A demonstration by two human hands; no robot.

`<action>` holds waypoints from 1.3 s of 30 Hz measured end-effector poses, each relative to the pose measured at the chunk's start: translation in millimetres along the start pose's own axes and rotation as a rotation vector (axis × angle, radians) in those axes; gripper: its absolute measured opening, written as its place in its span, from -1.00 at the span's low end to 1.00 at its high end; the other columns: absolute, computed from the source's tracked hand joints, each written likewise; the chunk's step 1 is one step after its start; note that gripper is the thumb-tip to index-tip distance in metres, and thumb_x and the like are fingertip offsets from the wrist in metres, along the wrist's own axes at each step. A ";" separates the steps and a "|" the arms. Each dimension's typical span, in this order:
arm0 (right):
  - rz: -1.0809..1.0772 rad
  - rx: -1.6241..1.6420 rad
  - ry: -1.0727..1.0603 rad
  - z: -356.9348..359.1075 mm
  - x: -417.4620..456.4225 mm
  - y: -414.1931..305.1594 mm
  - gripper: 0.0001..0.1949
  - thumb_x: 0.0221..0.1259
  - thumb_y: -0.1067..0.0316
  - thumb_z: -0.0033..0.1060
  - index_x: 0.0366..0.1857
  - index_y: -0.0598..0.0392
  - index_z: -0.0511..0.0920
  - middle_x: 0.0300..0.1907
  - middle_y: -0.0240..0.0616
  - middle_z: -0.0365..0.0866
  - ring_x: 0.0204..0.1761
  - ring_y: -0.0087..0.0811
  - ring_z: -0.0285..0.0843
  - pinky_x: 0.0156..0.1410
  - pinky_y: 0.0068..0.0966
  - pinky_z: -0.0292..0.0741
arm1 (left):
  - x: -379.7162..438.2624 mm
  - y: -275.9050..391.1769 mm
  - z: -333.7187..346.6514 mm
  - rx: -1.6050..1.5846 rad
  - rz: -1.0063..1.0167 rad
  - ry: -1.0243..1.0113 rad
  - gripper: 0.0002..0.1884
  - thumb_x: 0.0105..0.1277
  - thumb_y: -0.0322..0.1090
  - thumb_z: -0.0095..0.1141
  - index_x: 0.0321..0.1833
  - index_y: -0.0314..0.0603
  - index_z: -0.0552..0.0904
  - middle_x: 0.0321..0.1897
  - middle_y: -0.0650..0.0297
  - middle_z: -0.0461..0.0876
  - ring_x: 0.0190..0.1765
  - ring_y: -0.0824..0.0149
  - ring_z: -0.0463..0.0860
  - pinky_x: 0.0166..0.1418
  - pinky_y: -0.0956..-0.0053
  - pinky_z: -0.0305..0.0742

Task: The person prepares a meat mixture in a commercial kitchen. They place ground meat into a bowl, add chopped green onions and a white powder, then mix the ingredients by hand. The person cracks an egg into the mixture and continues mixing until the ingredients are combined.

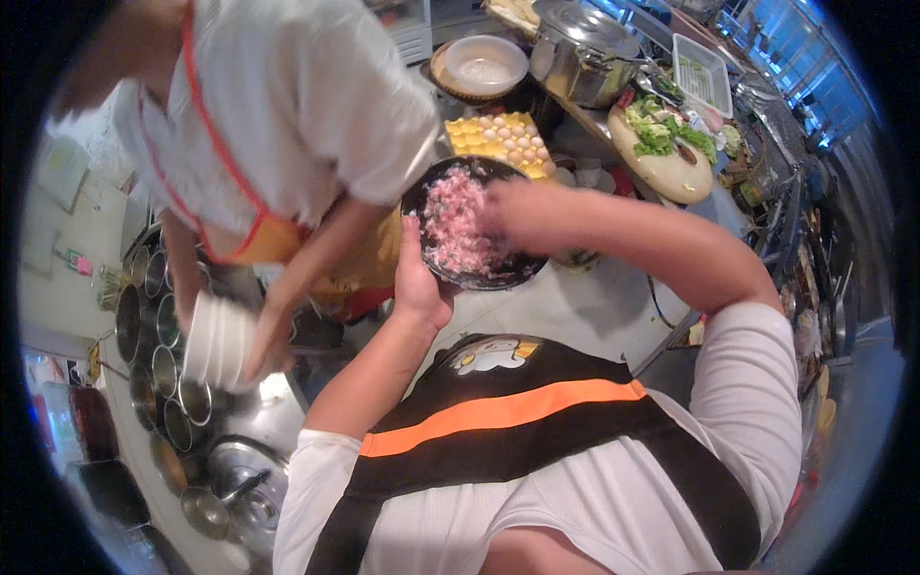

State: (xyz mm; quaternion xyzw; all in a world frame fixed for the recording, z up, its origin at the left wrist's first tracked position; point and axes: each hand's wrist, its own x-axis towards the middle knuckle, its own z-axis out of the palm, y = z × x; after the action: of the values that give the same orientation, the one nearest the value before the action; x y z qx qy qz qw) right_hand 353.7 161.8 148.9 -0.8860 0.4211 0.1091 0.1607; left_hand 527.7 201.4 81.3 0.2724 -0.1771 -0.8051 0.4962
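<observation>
A round black bowl (528, 269) of pink minced meat (458, 215), flecked with small pale and green bits, is held in front of me above the floor. My left hand (419, 282) grips its near left side, thumb up against the rim. From the right, my right hand (504, 215) reaches into the bowl at the meat. Motion blur smears this hand, so its fingers cannot be made out.
A co-worker in a white shirt (302, 93) stands close on my left, carrying stacked white bowls (219, 345). Beyond my bowl are an egg tray (467, 133), a lidded steel pot (582, 54) and a cutting board (672, 176) with lettuce. Several round metal containers (165, 370) line the left counter.
</observation>
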 end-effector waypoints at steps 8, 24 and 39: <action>-0.078 0.022 0.036 10.9 -87.6 83.6 -0.72 -0.03 0.32 0.23 -0.18 0.04 0.58 -0.07 0.01 0.50 -0.12 0.00 0.54 0.01 -0.15 0.49 | 63.9 -85.1 75.8 -0.013 -0.095 -0.161 -0.36 0.43 0.25 -0.37 0.29 -0.09 0.39 0.21 0.19 0.48 0.21 0.16 0.50 0.26 0.16 0.45; 0.196 0.110 0.158 24.8 -186.3 259.9 -0.61 -0.01 0.38 0.20 0.00 -0.05 0.56 0.13 -0.04 0.39 0.06 -0.01 0.43 0.19 -0.20 0.43 | 206.5 -223.3 210.4 0.115 -0.400 -0.332 -0.25 0.41 0.32 -0.49 0.38 -0.16 0.29 0.32 0.11 0.37 0.34 0.08 0.38 0.41 0.08 0.25; 0.321 0.240 0.122 -3.8 -168.9 404.7 -0.53 -0.01 0.39 0.25 0.10 -0.03 0.51 0.07 -0.09 0.43 0.08 0.00 0.42 0.20 -0.22 0.41 | 354.9 -250.3 254.9 0.041 -0.451 -0.335 -0.36 0.45 0.24 -0.39 0.28 -0.14 0.39 0.19 0.17 0.50 0.18 0.16 0.53 0.26 0.22 0.44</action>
State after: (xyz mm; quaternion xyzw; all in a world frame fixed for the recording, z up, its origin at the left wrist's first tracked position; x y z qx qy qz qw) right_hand -67.2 40.3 129.9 -0.7869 0.5759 0.0284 0.2198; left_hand 67.8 -1.2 50.1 0.1782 -0.2079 -0.9252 0.2627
